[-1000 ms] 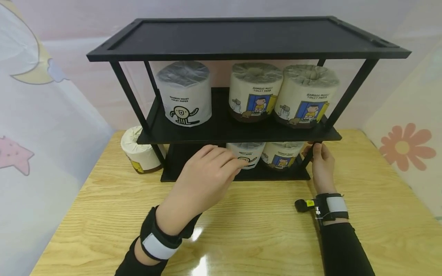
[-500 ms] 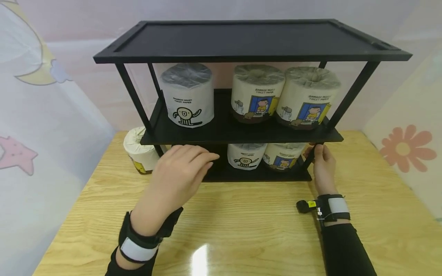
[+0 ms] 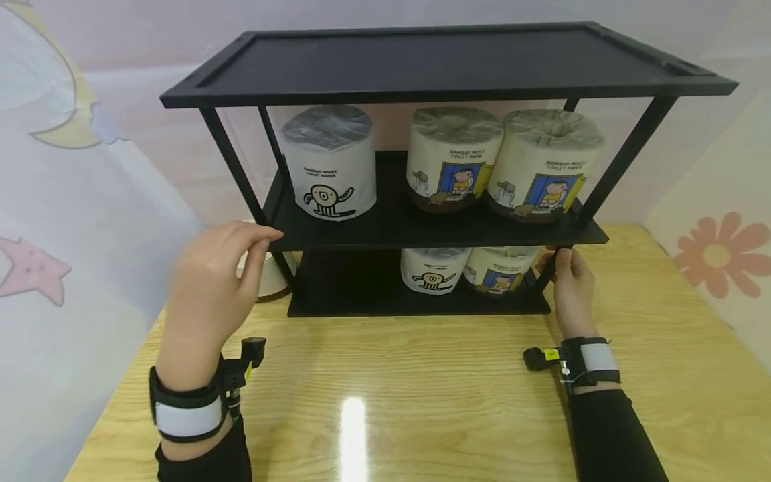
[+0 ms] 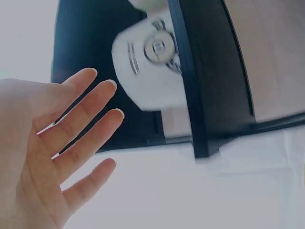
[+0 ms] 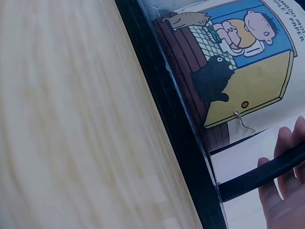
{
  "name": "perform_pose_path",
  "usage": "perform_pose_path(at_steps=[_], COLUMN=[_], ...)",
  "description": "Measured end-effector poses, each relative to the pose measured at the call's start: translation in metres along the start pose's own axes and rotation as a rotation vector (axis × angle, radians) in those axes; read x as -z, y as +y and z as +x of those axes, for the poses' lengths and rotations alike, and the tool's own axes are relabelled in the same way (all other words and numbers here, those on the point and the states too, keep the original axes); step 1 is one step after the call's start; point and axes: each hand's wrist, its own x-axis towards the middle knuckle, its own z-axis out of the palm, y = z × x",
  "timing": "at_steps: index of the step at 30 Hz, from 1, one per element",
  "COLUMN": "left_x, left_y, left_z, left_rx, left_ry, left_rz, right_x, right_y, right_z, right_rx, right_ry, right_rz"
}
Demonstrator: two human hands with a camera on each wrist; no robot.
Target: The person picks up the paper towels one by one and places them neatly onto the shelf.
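My left hand (image 3: 211, 288), with nothing in it, is raised by the left end of a black shelf rack (image 3: 385, 237). In the left wrist view its fingers (image 4: 90, 136) are spread and loosely extended. Behind it, a wrapped toilet paper roll (image 3: 274, 274) stands on the table just left of the rack, largely hidden by the hand. My right hand (image 3: 572, 288) grips the rack's lower right front post (image 3: 547, 271), thumb in front and fingers behind. Beside that post on the lower shelf is a roll with a cartoon print (image 3: 496, 271), seen close up in the right wrist view.
A white roll with a line drawing (image 3: 432, 271) adjoins the printed one below. The middle shelf bears another white roll (image 3: 330, 164) at left and two printed rolls (image 3: 454, 161) at right. The rack's top panel (image 3: 446, 63) overhangs them. Wooden table (image 3: 409, 395) extends in front.
My left hand has swung left from in front of the lower shelf to the rack's left end, now covering much of the loose roll. The right hand keeps its hold on the post.
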Motion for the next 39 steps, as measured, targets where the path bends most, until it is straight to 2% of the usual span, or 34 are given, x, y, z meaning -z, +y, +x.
perform_pose_path(at_steps=[3, 7, 10, 15, 24, 31, 39], left_x=[0.003, 0.005, 0.005, 0.001, -0.011, -0.02, -0.027], left_y=[-0.011, -0.025, -0.035, -0.046, -0.06, -0.07, -0.077], left_z=[-0.004, -0.008, -0.012, -0.014, -0.018, -0.02, -0.023], left_rx=[0.068, 0.17, 0.237, 0.267, 0.349, 0.392, 0.46], left_ry=[0.015, 0.053, 0.052, 0.018, -0.128, -0.211, -0.382], left_rz=[0.029, 0.127, 0.181, 0.178, 0.176, 0.147, 0.13], right_x=[0.001, 0.001, 0.001, 0.0, 0.0, 0.001, 0.001], right_y=[-0.001, -0.001, -0.001, -0.003, -0.002, -0.002, -0.001], right_z=[0.0, 0.001, 0.0, 0.0, 0.0, 0.001, 0.001], right_rx=[0.002, 0.002, -0.011, -0.017, -0.021, -0.021, -0.018], right_ry=[-0.01, -0.016, -0.012, -0.004, -0.003, 0.0, 0.011], right_rz=[-0.009, 0.008, 0.013, 0.009, -0.006, -0.021, -0.021])
